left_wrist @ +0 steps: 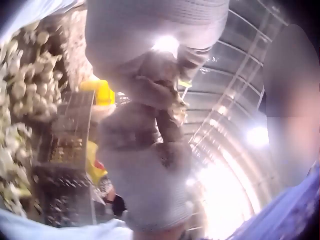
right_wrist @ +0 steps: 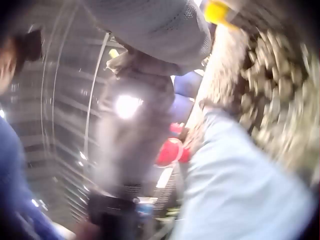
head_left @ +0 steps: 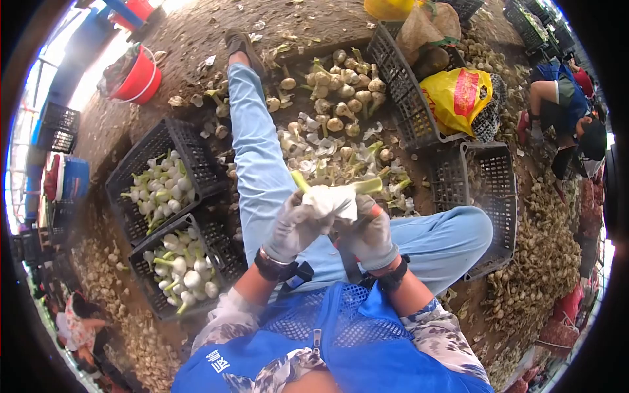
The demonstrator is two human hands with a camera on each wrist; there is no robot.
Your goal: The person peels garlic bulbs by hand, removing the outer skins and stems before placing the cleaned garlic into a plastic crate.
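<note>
Both hands wear pale grey gloves and meet in front of the lap. Between them is garlic with white, papery skin (head_left: 333, 200); one thick green stem (head_left: 368, 186) points right and a shorter green stalk (head_left: 299, 181) points up left. My left hand (head_left: 293, 229) grips the garlic from the left, fingers curled against the skin. From the other side my right hand (head_left: 368, 239) holds it with bent fingers close under the stem. The gloves hide most of the bulb in both wrist views.
Untrimmed garlic (head_left: 341, 92) lies heaped ahead. Two black crates of trimmed garlic (head_left: 190, 278) stand at left; another crate (head_left: 491, 209) is at right. A yellow bag (head_left: 458, 98) lies on a crate, a red bucket (head_left: 141, 75) stands far left, and another person (head_left: 563, 98) sits right.
</note>
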